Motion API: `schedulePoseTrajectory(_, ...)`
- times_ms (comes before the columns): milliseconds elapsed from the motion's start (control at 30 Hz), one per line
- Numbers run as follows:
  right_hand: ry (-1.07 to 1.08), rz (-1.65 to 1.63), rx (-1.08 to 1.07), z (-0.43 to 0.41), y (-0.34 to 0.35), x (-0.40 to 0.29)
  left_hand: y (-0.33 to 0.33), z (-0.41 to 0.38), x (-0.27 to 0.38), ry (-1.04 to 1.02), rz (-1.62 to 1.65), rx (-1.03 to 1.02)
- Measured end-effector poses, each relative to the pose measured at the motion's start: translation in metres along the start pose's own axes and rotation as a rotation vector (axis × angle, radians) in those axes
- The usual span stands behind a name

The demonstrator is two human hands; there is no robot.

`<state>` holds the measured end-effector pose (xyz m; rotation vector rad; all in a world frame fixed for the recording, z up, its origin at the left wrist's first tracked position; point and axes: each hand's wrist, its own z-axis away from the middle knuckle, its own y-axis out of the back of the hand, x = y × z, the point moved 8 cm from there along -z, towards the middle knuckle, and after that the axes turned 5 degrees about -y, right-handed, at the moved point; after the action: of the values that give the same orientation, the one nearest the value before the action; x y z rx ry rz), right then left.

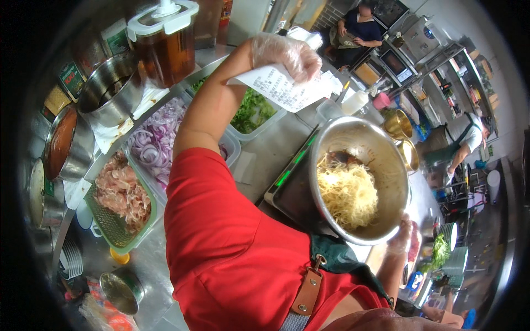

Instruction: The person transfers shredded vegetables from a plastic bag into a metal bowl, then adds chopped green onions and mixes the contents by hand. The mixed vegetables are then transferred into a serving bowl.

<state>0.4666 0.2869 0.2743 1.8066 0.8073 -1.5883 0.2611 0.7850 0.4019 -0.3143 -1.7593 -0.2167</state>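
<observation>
My left hand (300, 62), in a clear plastic glove, is closed on a printed paper slip (285, 91) whose edge crosses in front of my forearm. My right hand (401, 236), also gloved, grips the near right rim of a deep stainless steel mixing bowl (389, 178). Pale thin noodles (348, 192) lie in the bowl beside a dark brown sauce (341, 159). The bowl is tilted toward me, next to a scale with green lit digits (292, 165); whether it rests on the scale is hidden.
At left are tubs of sliced red onion (151, 149) and leafy greens (250, 109), and a green basket of raw sliced meat (124, 194). Steel sauce pots (62, 145) and a pump-top container (165, 53) stand behind. Two people (358, 31) (455, 140) are farther off.
</observation>
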Motion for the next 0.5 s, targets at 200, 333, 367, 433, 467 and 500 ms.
schedulePoseTrajectory(200, 0.242, 0.068, -0.054, -0.006, -0.071, -0.057, -0.015, 0.008, 0.013, -0.032, -0.062, 0.022)
schedulePoseTrajectory(333, 0.349, 0.115, -0.165, 0.001, -0.076, -0.066, -0.018, 0.004, 0.009, -0.064, 0.055, -0.016)
schedulePoseTrajectory(367, 0.402, 0.162, -0.168, 0.003, -0.073, -0.066, -0.017, 0.004, 0.008, -0.072, 0.061, -0.018)
schedulePoseTrajectory(433, 0.395, 0.126, -0.128, 0.004, -0.061, -0.056, -0.019, 0.003, 0.008, -0.082, 0.079, -0.013)
schedulePoseTrajectory(467, 0.391, 0.113, -0.133, 0.005, -0.056, -0.052, -0.021, 0.002, 0.009, -0.088, 0.088, -0.008)
schedulePoseTrajectory(500, 0.386, 0.097, -0.141, 0.004, -0.058, -0.053, -0.021, 0.004, 0.01, -0.091, 0.097, 0.002)
